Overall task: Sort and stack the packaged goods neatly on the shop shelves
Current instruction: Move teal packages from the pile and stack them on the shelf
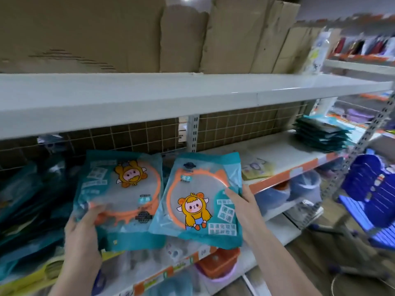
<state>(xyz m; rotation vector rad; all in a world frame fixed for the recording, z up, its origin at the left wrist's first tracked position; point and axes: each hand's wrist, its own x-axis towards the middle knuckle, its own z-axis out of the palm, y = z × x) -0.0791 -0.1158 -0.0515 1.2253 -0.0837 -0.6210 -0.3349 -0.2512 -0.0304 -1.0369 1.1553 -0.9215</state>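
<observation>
I hold two teal mirror packets side by side in front of the middle shelf (284, 159). My left hand (83, 227) grips the lower left corner of the left packet (121, 195), whose cartoon figure is upside down. My right hand (245, 210) holds the right edge of the right packet (203, 199), whose yellow-hooded figure is upright, inside an orange ring. A neat stack of teal packets (320, 135) lies at the right end of the same shelf. More teal packets (25, 210) lie piled loosely at the left.
A white upper shelf (192, 92) carries flattened cardboard (128, 35). A flat pale packet (256, 167) lies on the middle shelf. Below are an orange tub (220, 261) and other goods. A blue plastic stool (372, 199) stands at the right, with another shelf rack behind it.
</observation>
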